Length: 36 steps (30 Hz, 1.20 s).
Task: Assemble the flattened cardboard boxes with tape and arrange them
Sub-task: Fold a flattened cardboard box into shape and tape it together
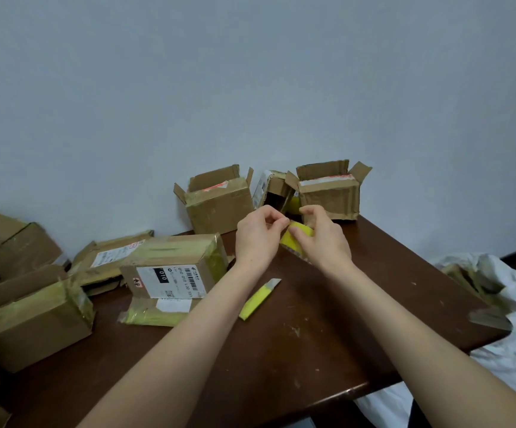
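A yellow tape roll [297, 236] is held above the brown table [327, 329], in front of the far boxes. My right hand [324, 239] grips the roll from the right. My left hand [258, 234] pinches at the roll's top edge with thumb and forefinger. Two assembled open-topped boxes [219, 200] [330, 188] stand against the wall, a smaller open box [273, 189] between them. A labelled box [173, 265] lies on its side at centre left. A yellow utility knife [258, 299] lies on the table between my forearms.
More taped and flattened boxes [31, 319] [108, 261] crowd the table's left side. A white plastic bag [497, 304] with cardboard scraps sits off the table's right edge. The wall runs close behind the boxes.
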Each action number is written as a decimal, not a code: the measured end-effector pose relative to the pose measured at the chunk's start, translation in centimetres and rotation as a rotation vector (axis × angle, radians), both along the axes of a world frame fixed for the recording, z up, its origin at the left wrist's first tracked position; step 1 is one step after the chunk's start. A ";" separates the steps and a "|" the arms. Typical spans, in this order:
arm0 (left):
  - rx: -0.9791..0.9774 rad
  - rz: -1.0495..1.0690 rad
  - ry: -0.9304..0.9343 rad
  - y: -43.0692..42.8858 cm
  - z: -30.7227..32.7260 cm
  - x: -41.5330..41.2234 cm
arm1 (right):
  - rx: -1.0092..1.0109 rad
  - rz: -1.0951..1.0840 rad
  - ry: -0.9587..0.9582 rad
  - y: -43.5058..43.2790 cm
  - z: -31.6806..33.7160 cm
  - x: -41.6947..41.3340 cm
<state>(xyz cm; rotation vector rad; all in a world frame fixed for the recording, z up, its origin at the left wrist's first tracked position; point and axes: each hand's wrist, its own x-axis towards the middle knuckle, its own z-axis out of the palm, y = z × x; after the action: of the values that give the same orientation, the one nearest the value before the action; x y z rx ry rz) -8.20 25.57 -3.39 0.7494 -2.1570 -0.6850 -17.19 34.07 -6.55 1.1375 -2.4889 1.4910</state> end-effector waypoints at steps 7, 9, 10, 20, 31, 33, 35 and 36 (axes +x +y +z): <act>0.029 -0.015 0.112 0.7 -0.7 0.0 | 0.063 0.011 -0.018 0.1 -0.2 -0.8; 0.102 -0.015 0.141 0.6 -0.5 0.1 | 0.021 0.082 -0.034 0.4 -0.3 -1.0; 0.151 -0.006 0.156 0.4 -0.4 0.1 | -0.021 0.147 -0.061 0.6 -0.4 -1.2; 0.144 -0.049 0.045 -0.7 0.5 1.3 | -0.152 0.255 -0.207 1.1 -1.0 -1.3; -0.252 -0.097 -0.194 -0.6 0.4 1.6 | -0.176 0.220 -0.154 1.5 -0.2 -0.7; -0.319 -0.087 -0.235 -0.4 0.4 1.6 | -0.179 0.219 -0.129 1.6 0.1 -0.4; -0.390 -0.019 -0.277 0.0 0.7 1.6 | -0.182 0.214 -0.108 1.7 0.3 -0.3; -0.421 0.013 -0.296 0.1 0.8 1.6 | -0.181 0.211 -0.092 1.8 0.4 -0.2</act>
<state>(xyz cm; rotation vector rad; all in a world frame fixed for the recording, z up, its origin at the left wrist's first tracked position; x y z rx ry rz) -6.59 25.70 -2.56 0.6652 -2.4478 -0.1011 -17.43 35.83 -6.12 1.3621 -2.2880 1.8179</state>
